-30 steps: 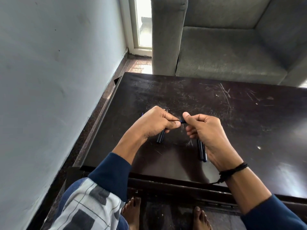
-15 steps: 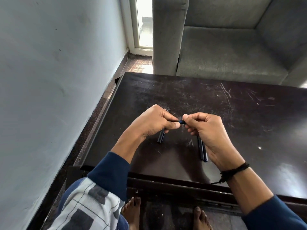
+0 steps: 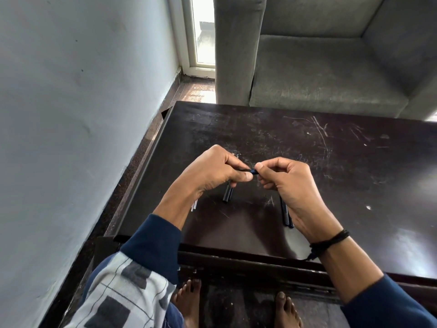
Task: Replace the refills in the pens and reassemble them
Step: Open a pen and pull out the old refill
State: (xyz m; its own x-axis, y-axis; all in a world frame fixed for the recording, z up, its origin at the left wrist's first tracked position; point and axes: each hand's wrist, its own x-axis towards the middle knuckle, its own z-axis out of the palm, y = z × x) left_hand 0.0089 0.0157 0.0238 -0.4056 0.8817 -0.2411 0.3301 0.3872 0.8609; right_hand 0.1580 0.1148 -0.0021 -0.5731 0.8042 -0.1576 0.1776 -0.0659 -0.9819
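Above the dark table (image 3: 307, 162), my left hand (image 3: 212, 172) and my right hand (image 3: 287, 183) meet fingertip to fingertip. Both pinch one dark blue pen (image 3: 251, 171); only a short bit of it shows between the thumbs, the rest is hidden in my left fist. A short dark pen part (image 3: 227, 194) lies on the table under my left hand. Two dark pens (image 3: 286, 215) lie side by side below my right hand, partly covered by it. Thin pale refills (image 3: 194, 206) peek out beside my left wrist.
A pale wall (image 3: 82, 114) runs close along the table's left edge. A grey sofa (image 3: 319, 67) stands right behind the table's far edge. My bare feet (image 3: 236, 304) rest on the floor under the near edge. The table's right half is scratched.
Both hands have stayed together on the pen, shifting only slightly. My right thumb and fingers have turned a little on the pen's end. The parts on the table have not moved.
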